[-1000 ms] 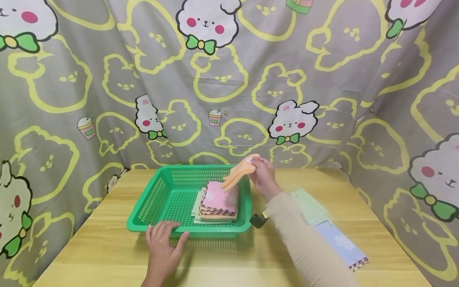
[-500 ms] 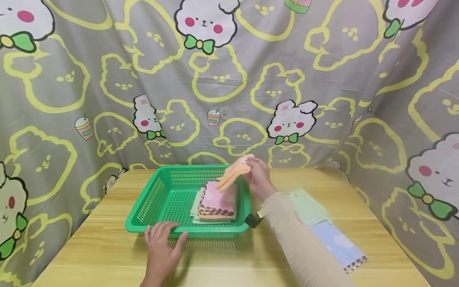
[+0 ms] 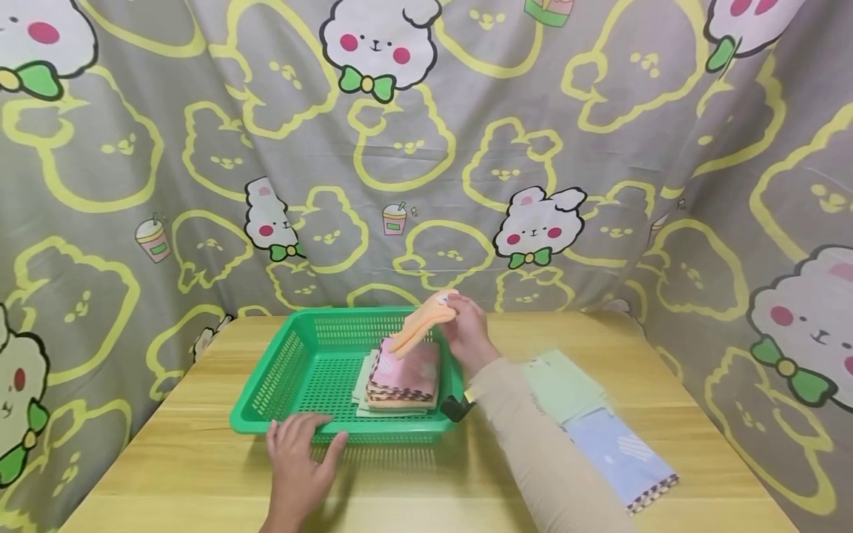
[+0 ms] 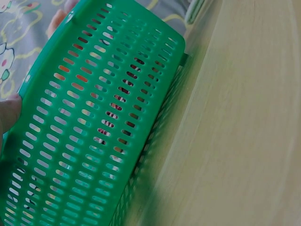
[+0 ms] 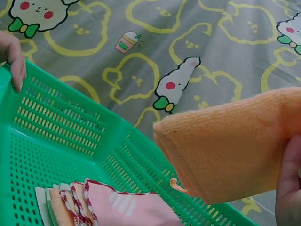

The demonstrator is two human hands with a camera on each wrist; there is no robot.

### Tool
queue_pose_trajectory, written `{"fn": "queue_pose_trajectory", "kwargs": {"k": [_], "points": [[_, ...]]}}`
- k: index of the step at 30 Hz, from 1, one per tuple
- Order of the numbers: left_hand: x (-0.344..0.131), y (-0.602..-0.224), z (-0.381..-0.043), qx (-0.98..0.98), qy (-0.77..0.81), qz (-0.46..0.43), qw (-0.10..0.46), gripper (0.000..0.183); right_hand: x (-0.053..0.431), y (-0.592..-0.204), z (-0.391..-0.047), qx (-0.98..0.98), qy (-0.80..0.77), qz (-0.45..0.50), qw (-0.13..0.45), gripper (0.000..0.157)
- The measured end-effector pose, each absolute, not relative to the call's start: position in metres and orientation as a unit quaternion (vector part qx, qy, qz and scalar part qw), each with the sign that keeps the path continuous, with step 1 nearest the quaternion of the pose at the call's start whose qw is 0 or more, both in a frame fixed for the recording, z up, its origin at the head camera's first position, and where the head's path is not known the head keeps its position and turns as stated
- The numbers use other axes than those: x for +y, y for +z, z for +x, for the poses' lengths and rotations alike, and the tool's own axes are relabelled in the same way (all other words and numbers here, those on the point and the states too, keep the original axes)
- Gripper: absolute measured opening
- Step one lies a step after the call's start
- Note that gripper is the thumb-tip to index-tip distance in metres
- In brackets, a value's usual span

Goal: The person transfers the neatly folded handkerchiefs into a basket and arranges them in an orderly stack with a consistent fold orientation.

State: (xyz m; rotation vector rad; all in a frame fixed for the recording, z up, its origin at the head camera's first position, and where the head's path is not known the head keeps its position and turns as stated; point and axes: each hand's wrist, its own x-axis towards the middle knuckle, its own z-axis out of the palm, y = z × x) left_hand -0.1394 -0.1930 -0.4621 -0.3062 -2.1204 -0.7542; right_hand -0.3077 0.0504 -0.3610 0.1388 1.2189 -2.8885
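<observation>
My right hand (image 3: 469, 333) pinches a folded orange towel (image 3: 422, 323) by one end. The towel hangs tilted over the right part of a green plastic basket (image 3: 248, 403); in the right wrist view its terry surface and a small loop show. Under it, inside the basket, lies a stack of folded towels with a pink towel (image 3: 406, 374) on top and orange and pale green ones below. My left hand (image 3: 300, 459) holds the basket's near rim, its fingers bent over the edge and the thumb (image 4: 9, 113) on the outer side.
Right of the basket, a folded pale green towel (image 3: 563, 381) and a blue towel (image 3: 620, 459) with a checked edge lie on the wooden table (image 3: 706, 481). A patterned curtain (image 3: 426, 170) hangs behind the table. A black object (image 3: 456, 409) shows at the right wrist.
My right hand has moved slightly left with the orange towel, further over the stack in the basket. The left hand keeps its place on the rim.
</observation>
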Motion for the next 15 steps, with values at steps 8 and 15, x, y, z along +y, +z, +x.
{"fn": "queue_pose_trajectory", "kwargs": {"k": [8,15], "points": [[-0.193,-0.463,-0.139,-0.849,-0.299,-0.120,0.418,0.031,0.047,-0.368,-0.308,0.377,-0.926,0.032,-0.002,0.019],[-0.193,-0.463,-0.138,-0.851,-0.300,-0.115,0.415,0.031,0.040,-0.376,-0.308,0.397,-0.917,0.029,0.024,0.029]]}}
